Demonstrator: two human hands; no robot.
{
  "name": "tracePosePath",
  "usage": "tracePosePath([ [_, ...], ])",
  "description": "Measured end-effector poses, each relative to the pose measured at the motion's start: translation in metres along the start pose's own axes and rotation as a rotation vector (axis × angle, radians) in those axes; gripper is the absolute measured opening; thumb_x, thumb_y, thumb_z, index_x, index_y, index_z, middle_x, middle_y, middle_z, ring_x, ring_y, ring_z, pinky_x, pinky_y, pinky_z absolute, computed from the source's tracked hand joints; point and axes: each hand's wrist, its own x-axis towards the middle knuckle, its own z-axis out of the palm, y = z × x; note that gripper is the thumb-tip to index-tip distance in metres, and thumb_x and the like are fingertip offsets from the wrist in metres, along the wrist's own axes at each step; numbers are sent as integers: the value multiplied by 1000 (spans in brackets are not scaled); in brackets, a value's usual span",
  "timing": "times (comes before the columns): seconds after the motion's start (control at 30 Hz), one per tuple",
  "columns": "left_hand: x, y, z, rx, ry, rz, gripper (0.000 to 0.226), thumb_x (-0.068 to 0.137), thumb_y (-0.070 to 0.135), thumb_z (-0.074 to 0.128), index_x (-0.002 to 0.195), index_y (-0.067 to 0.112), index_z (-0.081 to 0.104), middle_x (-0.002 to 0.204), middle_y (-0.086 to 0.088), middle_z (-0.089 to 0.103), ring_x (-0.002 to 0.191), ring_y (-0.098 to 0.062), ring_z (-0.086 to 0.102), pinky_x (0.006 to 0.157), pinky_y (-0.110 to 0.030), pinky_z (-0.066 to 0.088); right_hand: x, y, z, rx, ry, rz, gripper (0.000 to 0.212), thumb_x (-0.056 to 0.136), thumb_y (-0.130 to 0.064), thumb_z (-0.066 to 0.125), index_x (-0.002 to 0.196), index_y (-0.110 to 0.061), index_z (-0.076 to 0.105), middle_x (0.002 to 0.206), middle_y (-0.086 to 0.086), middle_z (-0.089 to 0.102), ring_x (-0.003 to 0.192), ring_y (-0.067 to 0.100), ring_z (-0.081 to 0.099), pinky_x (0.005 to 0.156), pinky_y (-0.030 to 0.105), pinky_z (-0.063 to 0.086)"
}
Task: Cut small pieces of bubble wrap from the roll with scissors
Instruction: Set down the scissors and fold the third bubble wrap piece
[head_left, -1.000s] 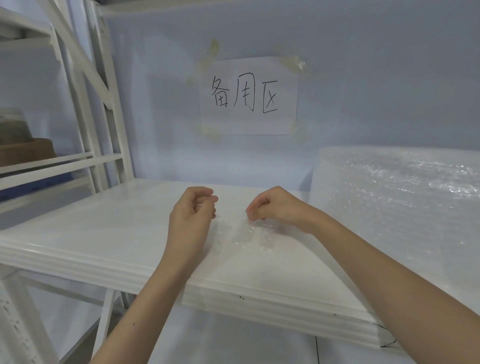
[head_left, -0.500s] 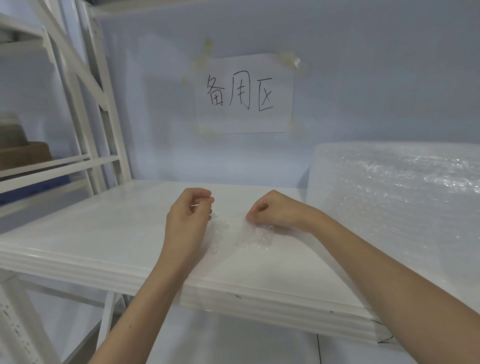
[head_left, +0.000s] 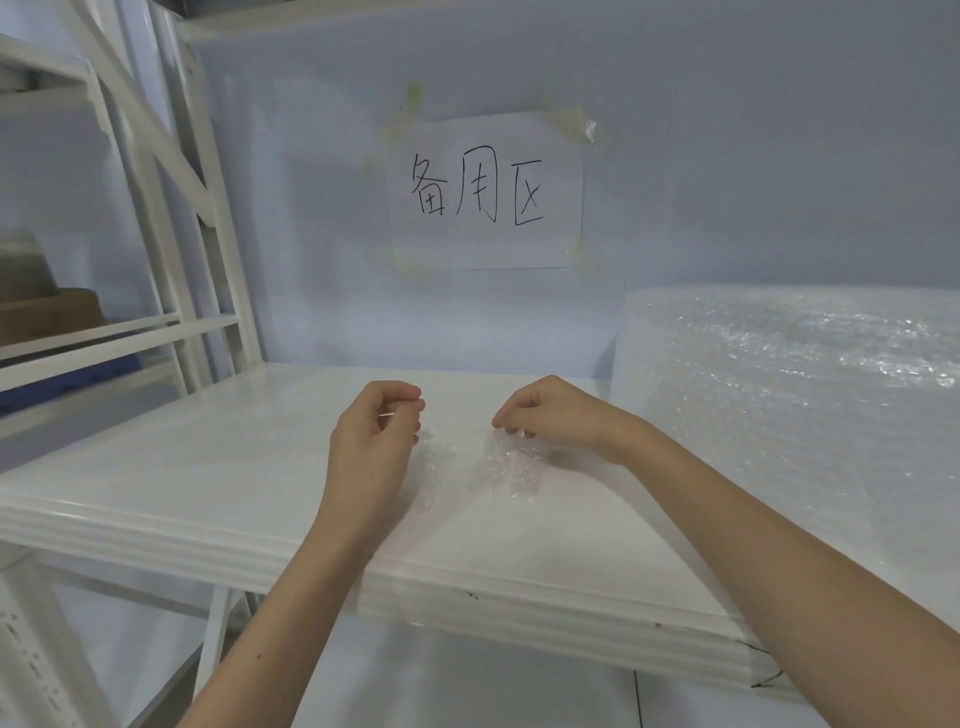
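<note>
A small clear piece of bubble wrap (head_left: 506, 467) lies on the white shelf board (head_left: 208, 467), its far edge raised between my hands. My left hand (head_left: 371, 441) pinches its left end with thumb and fingers closed. At the piece's right end, the fingertips of my right hand (head_left: 556, 415) are closed on the top corner. The big bubble wrap roll (head_left: 789, 415) lies on the shelf just right of my right forearm. No scissors are in view.
A paper sign with handwritten characters (head_left: 485, 189) is taped to the blue wall behind the shelf. White rack uprights (head_left: 208, 234) stand at the left, with a brown box (head_left: 47, 312) on the neighbouring shelf. The shelf's front edge (head_left: 467, 587) runs under my forearms.
Both hands stay pinched on the small piece in nearly the same place. The piece looks slightly more lifted and bunched between them, and the view has shifted a little.
</note>
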Motion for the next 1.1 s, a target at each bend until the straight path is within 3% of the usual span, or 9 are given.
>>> tracePosePath([
  [0.1,2,-3,-1,9,8,4,16,92,13,55,98,20,68,98,0,69,92,-22,66,89,-40,55,-4,-4,-3,40,41,-21,23,90,-27,59,98,-13,75,109,3,72,89,16,61,93,34,49],
  [0.23,3,-8,-3,158,-5,27,21,91,16,53,102,25,69,106,8,69,102,-15,63,79,-25,48,-7,-9,-3,59,135,-64,21,90,-25,55,89,-17,75,107,6,73,104,26,64,93,37,50],
  [0.4,7,-13,5,747,-117,8,35,91,38,50,123,30,61,128,9,64,123,-21,54,98,-37,36,-10,-13,1,48,190,-88,23,90,-22,53,87,-19,76,104,9,73,104,32,63,75,30,47],
  [0.53,10,-14,8,844,-174,-127,40,88,46,50,118,23,61,120,4,65,119,-26,52,98,-38,38,-12,-16,1,50,206,-106,24,91,-20,51,88,-18,75,101,5,74,102,31,64,71,27,45],
  [0.63,11,-16,6,764,-179,-131,24,83,44,53,86,21,60,89,8,65,100,-26,58,91,-39,48,-14,-18,1,52,209,-111,24,91,-19,51,88,-18,75,100,4,74,101,31,65,69,26,45],
  [0.7,11,-17,4,722,-180,-121,20,83,41,57,78,22,59,84,9,65,94,-24,60,88,-38,50,-15,-18,1,54,210,-109,24,91,-20,51,90,-17,76,101,2,74,101,27,65,71,25,46],
  [0.83,10,-14,1,368,-110,-67,16,87,31,64,78,18,65,95,5,70,90,-16,64,72,-30,44,-16,-21,1,74,202,-110,24,92,-20,52,92,-16,75,102,-2,72,100,21,65,75,23,48],
  [0.97,6,-2,-4,-189,-205,-98,13,89,22,68,79,14,71,110,7,75,113,-1,63,90,-23,46,-16,-29,0,230,177,-141,20,92,-22,57,94,-15,76,95,-5,70,85,13,63,74,24,49],
  [1.1,3,5,-4,-335,-289,-106,13,90,20,67,79,18,72,117,3,73,110,-12,65,97,-32,47,-20,-40,1,467,105,-217,18,92,-22,65,103,-11,73,91,-5,69,79,11,62,72,24,53],
])
